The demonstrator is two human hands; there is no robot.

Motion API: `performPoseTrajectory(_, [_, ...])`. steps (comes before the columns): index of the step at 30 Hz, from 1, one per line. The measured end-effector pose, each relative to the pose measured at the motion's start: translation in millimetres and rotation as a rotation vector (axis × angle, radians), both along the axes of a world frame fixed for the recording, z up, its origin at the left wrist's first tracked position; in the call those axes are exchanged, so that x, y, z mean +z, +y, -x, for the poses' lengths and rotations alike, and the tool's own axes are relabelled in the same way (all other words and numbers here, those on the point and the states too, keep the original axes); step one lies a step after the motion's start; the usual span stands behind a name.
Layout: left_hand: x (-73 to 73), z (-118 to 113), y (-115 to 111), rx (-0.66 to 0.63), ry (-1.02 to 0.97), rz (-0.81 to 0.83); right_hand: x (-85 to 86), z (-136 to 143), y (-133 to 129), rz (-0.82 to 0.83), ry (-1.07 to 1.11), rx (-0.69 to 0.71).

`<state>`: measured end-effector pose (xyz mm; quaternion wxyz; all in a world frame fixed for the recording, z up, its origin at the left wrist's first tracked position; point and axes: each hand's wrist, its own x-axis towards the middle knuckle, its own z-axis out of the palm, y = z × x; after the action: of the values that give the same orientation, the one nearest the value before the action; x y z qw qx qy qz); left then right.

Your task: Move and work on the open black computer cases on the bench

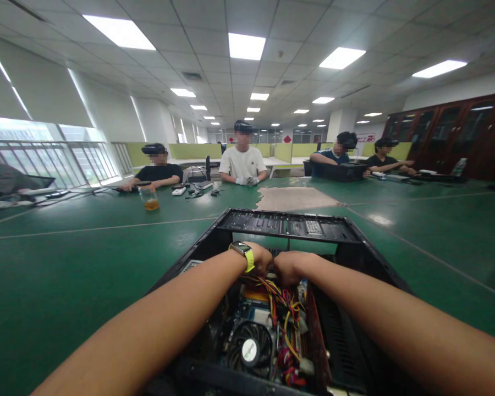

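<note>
An opened black computer case (286,224) lies on the green table in front of me, its inside facing up. Both my hands reach into its far part, knuckles close together. My left hand (262,259), below a wrist with a yellow-strapped watch (243,252), has its fingers curled. Curled too is my right hand (289,268), right beside it. The fingertips of both are hidden, so what they grip cannot be made out. Nearer to me are a bundle of coloured cables (286,308), a round black cooling fan (249,350) and a reddish upright board or panel (317,341).
The green table (86,275) stretches around the case. Beyond it lie a brown sheet (297,199), a plastic cup with amber liquid (149,199) and several small tools (198,190). Several people sit along the far side; one (338,151) has another black case (342,171).
</note>
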<state>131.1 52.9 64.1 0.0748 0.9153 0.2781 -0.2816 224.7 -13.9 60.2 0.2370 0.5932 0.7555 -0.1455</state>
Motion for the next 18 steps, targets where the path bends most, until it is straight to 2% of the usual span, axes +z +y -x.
performPoseTrajectory(8, [4.0,-2,-2,0.021,0.074,0.085,-9.6,-5,1,-0.016,0.041,0.029])
performPoseTrajectory(13, [10.9,4,-1,0.066,0.114,0.208,-6.9,-3,-3,-0.070,0.038,0.030])
performPoseTrajectory(18, [-3.5,2,6,0.062,0.022,0.153,-6.5,-3,-7,-0.114,0.027,0.017])
